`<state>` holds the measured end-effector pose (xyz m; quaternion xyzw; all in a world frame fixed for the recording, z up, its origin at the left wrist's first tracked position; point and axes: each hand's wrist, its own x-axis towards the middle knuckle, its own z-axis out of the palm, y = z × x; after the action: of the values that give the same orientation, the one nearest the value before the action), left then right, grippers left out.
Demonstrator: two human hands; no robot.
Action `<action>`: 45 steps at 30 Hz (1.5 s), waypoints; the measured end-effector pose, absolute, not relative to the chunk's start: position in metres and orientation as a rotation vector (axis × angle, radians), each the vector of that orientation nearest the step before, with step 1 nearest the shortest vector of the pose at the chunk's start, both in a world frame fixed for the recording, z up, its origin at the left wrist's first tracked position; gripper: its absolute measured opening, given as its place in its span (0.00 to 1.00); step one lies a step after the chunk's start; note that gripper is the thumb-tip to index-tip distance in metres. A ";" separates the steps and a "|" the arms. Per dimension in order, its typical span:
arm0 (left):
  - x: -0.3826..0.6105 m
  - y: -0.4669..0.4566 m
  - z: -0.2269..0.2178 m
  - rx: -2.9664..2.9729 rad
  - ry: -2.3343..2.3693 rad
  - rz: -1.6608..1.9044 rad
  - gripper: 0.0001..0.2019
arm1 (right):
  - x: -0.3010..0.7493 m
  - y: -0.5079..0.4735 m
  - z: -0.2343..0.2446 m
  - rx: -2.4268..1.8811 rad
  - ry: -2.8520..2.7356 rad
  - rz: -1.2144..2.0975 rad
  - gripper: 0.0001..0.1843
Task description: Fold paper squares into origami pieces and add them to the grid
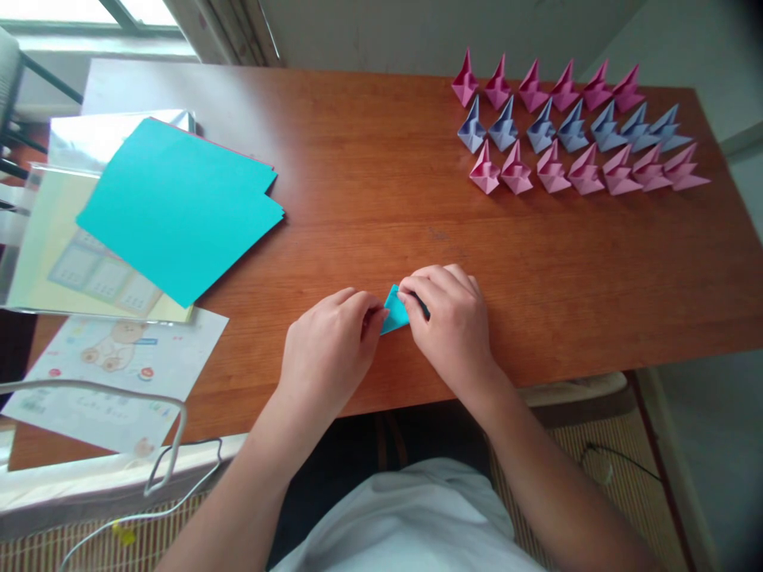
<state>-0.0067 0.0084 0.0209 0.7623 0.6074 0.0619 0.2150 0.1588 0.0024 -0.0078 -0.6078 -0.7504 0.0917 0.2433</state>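
A small folded piece of turquoise paper is between my two hands, just above or on the table near its front edge. My left hand pinches the paper's left edge between thumb and fingers. At the upper right side of the paper, my right hand is closed on it with thumb and index finger, its other fingers curled. Part of the folded paper is hidden behind the right fingers.
Rows of folded paper figures stand at the back right: dark pink, blue and light pink. At left, turquoise sheets lie over a plastic-wrapped pack, near a printed bear sheet. A white cable crosses the lower left.
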 end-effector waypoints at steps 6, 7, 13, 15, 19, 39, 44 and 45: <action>-0.008 0.007 0.021 2.150 1.674 0.220 0.09 | 0.159 0.000 -0.011 -1.629 -2.033 0.272 0.08; -0.008 0.005 0.021 2.170 1.678 0.241 0.09 | 0.159 0.000 -0.010 -1.634 -2.031 0.282 0.08; 0.004 -0.035 0.020 2.483 1.617 0.450 0.12 | 0.162 0.009 0.000 -1.721 -2.043 0.395 0.06; 0.013 -0.051 0.018 2.564 1.471 0.470 0.18 | 0.164 0.014 0.004 -1.741 -2.065 0.448 0.06; 0.031 -0.068 0.011 2.576 1.465 0.320 0.30 | 0.164 0.020 0.010 -1.766 -2.081 0.545 0.07; 0.040 -0.072 -0.002 2.527 1.510 0.377 0.30 | 0.162 0.020 0.010 -1.797 -2.027 0.595 0.07; 0.039 -0.071 -0.002 2.532 1.513 0.379 0.30 | 0.162 0.018 0.008 -1.803 -2.026 0.553 0.07; 0.039 -0.071 -0.002 2.529 1.515 0.373 0.29 | 0.161 0.018 0.008 -1.802 -2.025 0.548 0.07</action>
<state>0.0391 -0.0705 -0.0022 0.8480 0.5080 0.1249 0.0850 0.1615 0.0175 0.0080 -0.6401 -0.7193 0.1948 0.1870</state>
